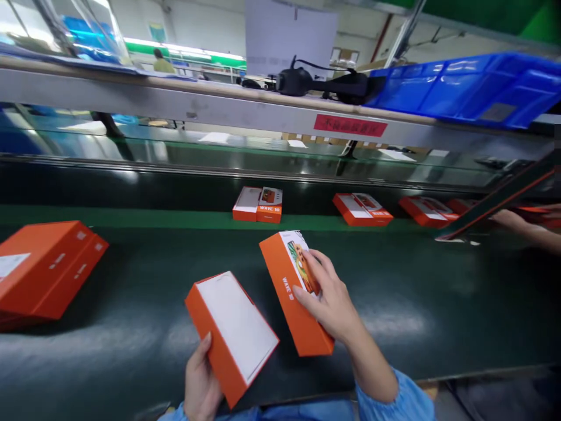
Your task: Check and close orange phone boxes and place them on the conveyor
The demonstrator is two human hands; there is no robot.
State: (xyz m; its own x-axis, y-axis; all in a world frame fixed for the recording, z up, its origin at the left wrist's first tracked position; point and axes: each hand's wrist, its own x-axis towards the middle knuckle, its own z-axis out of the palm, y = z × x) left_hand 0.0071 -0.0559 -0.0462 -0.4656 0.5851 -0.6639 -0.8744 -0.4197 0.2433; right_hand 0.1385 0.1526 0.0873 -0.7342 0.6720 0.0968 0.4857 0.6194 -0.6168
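My left hand (200, 386) grips the near corner of an orange box tray (232, 333) with a white inside, held tilted above the dark green belt (131, 327). My right hand (331, 301) holds an orange box lid (289, 289) printed "WAVE 10", fingers wrapped over its top face. The two box parts sit side by side, nearly touching, just in front of me.
Orange boxes (44, 269) are stacked at the left. Further along the belt lie an open box pair (258, 204), another (363, 209) and more (425, 211) to the right. Another person's arm (526, 228) reaches in at the right. A blue crate (464, 88) and black device (324, 85) rest on the shelf above.
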